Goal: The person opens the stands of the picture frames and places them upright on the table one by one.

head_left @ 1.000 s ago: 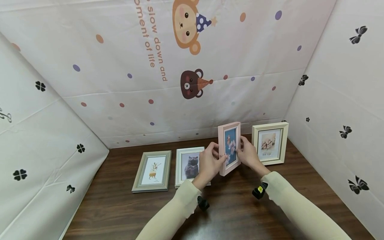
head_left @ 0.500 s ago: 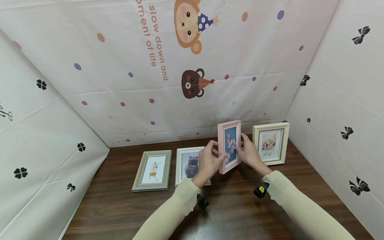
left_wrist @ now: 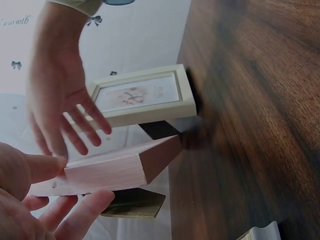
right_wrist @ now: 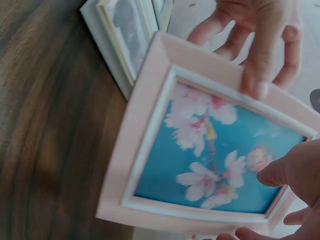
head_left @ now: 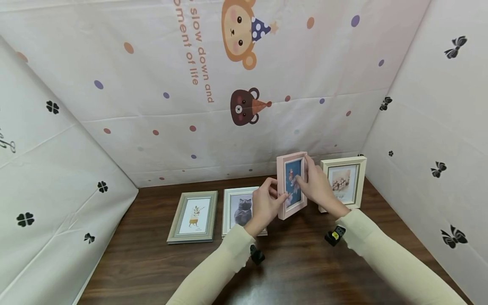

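Note:
A pink picture frame [head_left: 281, 186] with a cherry-blossom picture stands nearly upright, angled on the table. My left hand [head_left: 264, 205] grips its left side, thumb in front and fingers behind. At the other side is my right hand [head_left: 319, 186], its thumb over the picture's glass. Its fingers look straight and spread in the left wrist view, near the pink frame [left_wrist: 107, 172]. A dark flap [left_wrist: 134, 204] shows beside that frame there. Whether the frame's lower edge touches the table is unclear. A cream frame [head_left: 362, 180] with a flower-bunch picture stands just right of my right hand.
To the left lie a white frame [head_left: 226, 212] with a grey cat picture, partly behind my left hand, and a greenish-beige frame [head_left: 177, 220] with a potted-plant picture. Patterned cloth walls [head_left: 152, 84] enclose the brown wooden table [head_left: 152, 271] at the back and sides.
My right hand has shifted upward along the pink frame's right side, its thumb now higher over the picture. My left hand keeps its grip, and the frame has barely moved.

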Demonstrator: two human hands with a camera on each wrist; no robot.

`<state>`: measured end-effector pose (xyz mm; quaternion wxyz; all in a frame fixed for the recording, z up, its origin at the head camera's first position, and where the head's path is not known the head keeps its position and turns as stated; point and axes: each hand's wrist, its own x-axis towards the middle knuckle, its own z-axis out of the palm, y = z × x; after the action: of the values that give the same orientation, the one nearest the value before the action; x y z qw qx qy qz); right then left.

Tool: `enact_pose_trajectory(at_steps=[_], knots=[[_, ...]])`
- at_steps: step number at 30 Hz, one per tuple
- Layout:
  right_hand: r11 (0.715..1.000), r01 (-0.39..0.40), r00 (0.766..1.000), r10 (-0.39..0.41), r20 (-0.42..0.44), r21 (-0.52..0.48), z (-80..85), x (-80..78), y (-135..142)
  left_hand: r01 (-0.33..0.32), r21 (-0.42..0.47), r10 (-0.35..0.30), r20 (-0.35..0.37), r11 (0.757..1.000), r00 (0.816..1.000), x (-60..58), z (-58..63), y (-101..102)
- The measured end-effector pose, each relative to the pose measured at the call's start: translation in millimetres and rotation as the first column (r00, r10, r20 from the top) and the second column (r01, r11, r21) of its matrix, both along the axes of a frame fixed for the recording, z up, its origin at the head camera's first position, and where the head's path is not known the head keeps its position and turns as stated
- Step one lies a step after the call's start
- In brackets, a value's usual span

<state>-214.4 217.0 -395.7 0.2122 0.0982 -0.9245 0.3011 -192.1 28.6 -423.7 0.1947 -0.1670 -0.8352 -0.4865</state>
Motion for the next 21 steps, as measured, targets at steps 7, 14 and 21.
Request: enact_pose_trajectory(at_steps=[7,14,21], knots=[[1.000,-0.009,1.000,0.008,0.001,0.026,13.1,3.6,-6.3,0.005,0.022,-0.005,-0.003,1.000,1.000,-0.5,-3.5,1.4],[0.999,-0.021,1.000,0.020,0.022,0.035,23.4,6.6,-14.5,-0.010,0.021,0.009,0.025,1.000,1.000,-0.8,-4.7,1.2],[0.998,-0.046,0.999,0.045,0.025,0.030,32.9,8.8,-23.6,-0.010,0.020,0.010,0.025,1.000,1.000,-2.1,-4.6,1.9]])
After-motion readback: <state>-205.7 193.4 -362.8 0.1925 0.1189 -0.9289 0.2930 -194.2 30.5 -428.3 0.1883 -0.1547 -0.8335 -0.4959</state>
